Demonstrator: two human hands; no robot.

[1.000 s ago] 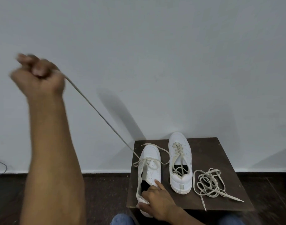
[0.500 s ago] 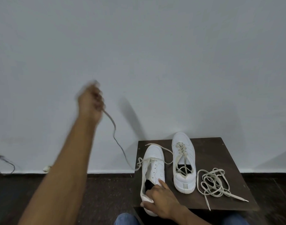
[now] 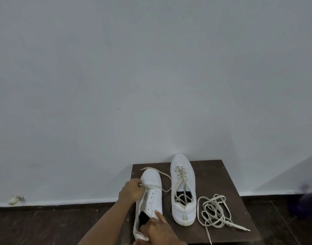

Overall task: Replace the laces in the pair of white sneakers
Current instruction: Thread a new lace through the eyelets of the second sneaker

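**Risk: lace jams at the last eyelets**

I see left hand [image 3: 132, 190] pinching the lace [image 3: 155, 186] on the left shoe [image 3: 151, 197], table [image 3: 213, 174] at 5 o'clock. Right hand [image 3: 156, 229] grips its heel. An uneven tug could snag it or tip the shoe.

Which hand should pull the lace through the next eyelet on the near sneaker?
Probably the left hand: it already pinches the lace at the eyelets of the near sneaker. The right hand is busy steadying that sneaker at its heel opening.
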